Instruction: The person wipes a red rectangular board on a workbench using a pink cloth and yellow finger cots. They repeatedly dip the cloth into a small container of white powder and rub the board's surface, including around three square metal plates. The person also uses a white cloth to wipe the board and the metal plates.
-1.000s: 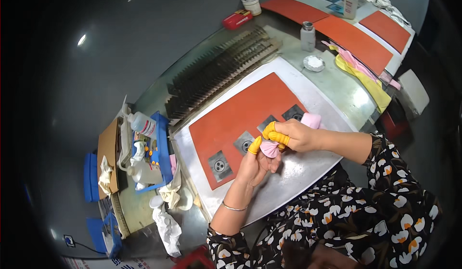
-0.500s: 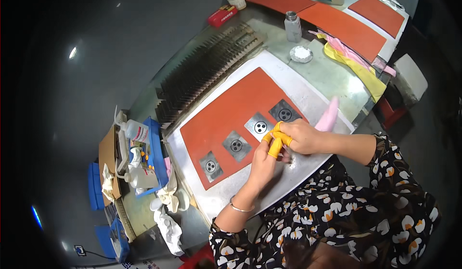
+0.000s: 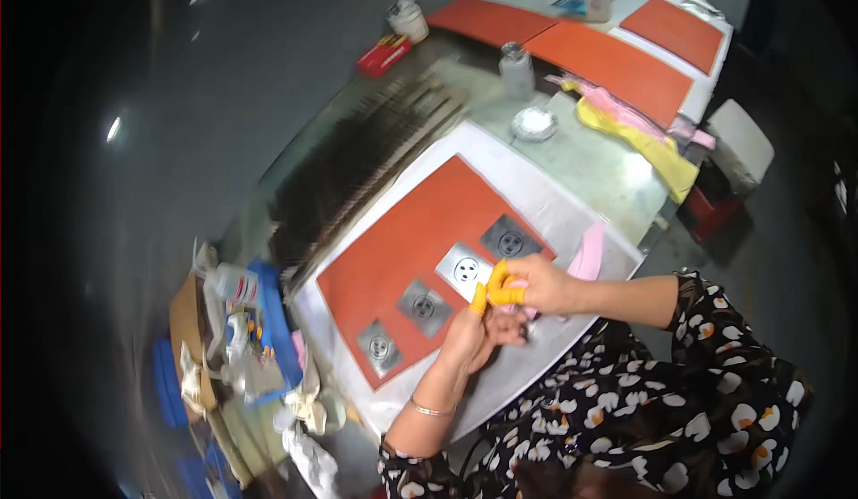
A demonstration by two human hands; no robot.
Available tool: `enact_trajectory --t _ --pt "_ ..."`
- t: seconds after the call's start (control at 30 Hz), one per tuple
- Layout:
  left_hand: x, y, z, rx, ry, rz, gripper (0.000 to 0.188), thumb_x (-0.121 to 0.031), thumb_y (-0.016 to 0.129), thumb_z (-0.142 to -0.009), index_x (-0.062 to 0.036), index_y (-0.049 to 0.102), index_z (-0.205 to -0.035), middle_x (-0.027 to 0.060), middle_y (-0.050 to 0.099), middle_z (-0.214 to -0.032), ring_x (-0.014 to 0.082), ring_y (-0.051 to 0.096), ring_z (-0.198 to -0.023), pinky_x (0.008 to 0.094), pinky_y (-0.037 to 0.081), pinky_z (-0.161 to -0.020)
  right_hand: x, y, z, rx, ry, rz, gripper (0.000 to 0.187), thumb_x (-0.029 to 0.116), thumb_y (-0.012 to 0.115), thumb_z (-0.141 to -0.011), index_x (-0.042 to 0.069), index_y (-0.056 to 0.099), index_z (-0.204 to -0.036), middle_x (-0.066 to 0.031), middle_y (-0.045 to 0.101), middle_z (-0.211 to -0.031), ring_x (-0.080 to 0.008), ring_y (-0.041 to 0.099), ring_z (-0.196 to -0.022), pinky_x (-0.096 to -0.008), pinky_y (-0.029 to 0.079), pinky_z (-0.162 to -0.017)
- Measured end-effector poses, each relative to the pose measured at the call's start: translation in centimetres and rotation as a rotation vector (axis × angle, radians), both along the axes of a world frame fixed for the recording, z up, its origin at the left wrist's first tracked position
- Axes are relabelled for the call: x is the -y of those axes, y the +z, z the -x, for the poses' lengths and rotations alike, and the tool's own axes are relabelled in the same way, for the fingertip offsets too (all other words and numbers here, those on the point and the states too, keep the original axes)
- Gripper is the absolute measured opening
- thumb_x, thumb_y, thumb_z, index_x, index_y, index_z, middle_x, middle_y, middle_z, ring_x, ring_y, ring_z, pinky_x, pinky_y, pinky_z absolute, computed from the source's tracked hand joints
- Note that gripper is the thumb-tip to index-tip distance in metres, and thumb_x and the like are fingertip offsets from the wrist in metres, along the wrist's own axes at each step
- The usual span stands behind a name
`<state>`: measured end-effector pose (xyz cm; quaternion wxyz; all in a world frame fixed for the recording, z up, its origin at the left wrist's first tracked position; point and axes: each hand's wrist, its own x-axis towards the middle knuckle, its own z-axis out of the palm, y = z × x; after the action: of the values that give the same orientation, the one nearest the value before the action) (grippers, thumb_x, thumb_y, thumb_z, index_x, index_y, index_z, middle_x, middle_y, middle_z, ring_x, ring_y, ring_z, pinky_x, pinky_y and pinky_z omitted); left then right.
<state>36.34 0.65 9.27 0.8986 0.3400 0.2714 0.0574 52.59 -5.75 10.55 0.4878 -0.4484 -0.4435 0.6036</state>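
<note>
My left hand [image 3: 471,336] has a yellow finger cot on its thumb, which lies at the near edge of a bright metal plate [image 3: 466,268]. Its other fingers are loosely curled and apart from the thumb, with nothing visible in them. Close beside it, my right hand [image 3: 543,285], also in yellow finger cots, is closed on a pink cloth [image 3: 589,251]; parts of the cloth show beyond and below the hand. The plate bears a black circle with three dots and lies on an orange sheet [image 3: 393,253], in a row with similar darker plates [image 3: 424,307].
A dark toothed rack [image 3: 344,155] stands beyond the white board [image 3: 545,186]. At the far right lie a grey bottle [image 3: 517,72], a dish of white material [image 3: 534,123], a yellow cloth [image 3: 639,146] and more orange sheets [image 3: 617,66]. A blue tray [image 3: 284,343] with bottles stands left.
The whole view has shifted, things now sitting lower and further left. My hands, pressed together before, have parted slightly, the left thumb now at the bright plate's edge. The plates keep their places.
</note>
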Motion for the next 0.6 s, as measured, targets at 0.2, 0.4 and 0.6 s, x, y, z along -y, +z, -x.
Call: enact_trajectory --t 0.2,0.4,0.6 --pt "0.7 0.8 1.5 -0.151 0.080 -0.567 0.047 -0.038 0.040 -0.092 -0.0005 0.046 -0.120 0.0094 0.059 -0.091 0.0154 0.057 -0.072 0.0278 0.048 -0.066 -2.9 4.6 -10.7 0.174 -0.252 -0.084 0.010 0.014 0.058 -0.084 0.004 0.057 -0.082 -0.0019 0.055 -0.070 -0.0076 0.051 -0.061 -0.0220 0.041 -0.052" --pt "3.6 -0.1 6.2 -0.351 0.404 -0.876 0.037 -0.013 0.056 -0.085 0.0019 0.048 -0.118 0.0107 0.059 -0.089 0.0183 0.057 -0.072 0.0300 0.048 -0.066 -12.1 11.3 -26.2 1.116 -0.485 -0.381 0.012 0.014 0.060 -0.077 0.002 0.057 -0.076 -0.0117 0.059 -0.067 -0.0214 0.060 -0.063 -0.0326 0.045 -0.055" --pt "4.8 -1.4 6.2 -0.643 0.189 -1.069 0.035 -0.012 0.054 -0.085 0.0001 0.050 -0.117 0.0146 0.057 -0.097 0.0235 0.056 -0.082 0.0327 0.046 -0.074 -22.5 8.3 -29.3 1.897 -0.335 -0.640 0.010 0.015 0.061 -0.067 0.007 0.061 -0.074 -0.0126 0.061 -0.069 -0.0291 0.062 -0.065 -0.0399 0.048 -0.057"
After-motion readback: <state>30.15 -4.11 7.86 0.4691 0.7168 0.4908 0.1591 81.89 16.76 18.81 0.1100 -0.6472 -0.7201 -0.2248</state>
